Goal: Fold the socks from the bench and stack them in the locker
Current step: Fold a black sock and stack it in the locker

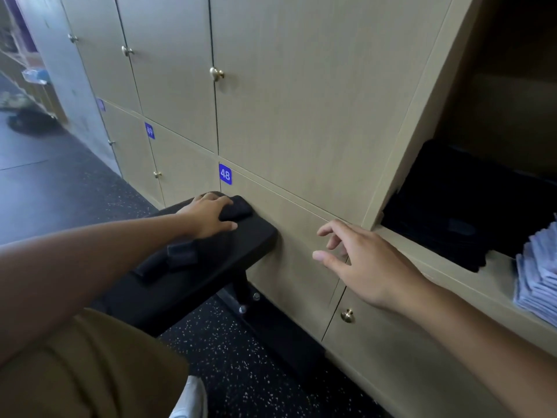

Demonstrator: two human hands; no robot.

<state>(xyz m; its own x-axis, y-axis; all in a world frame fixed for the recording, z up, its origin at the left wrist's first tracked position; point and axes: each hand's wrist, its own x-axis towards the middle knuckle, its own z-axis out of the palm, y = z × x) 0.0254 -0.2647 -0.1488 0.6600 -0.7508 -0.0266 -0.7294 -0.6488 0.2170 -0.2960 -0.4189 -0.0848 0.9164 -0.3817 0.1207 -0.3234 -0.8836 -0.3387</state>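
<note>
Reaching toward the centre left of the frame, the left hand lies on a black sock at the far end of the black bench, fingers curled over the sock's near edge and gripping it, thumb flat on the bench top. A second black sock lies on the bench lower and to the left, crumpled, apart from the first and untouched. The right hand hovers at centre right in front of the beige locker doors, fingers loosely spread and relaxed, holding nothing; contact with the door behind it cannot be judged. At the right edge the open locker shows a dark folded pile on its shelf, with a stack of pale blue folded cloths just beside it at lower right. A blue plate marked 48 sits on the door above the bench end. Brass knob is visible below the right wrist. Tan trouser leg and white shoe occupy the lower left, over dark speckled floor.
</note>
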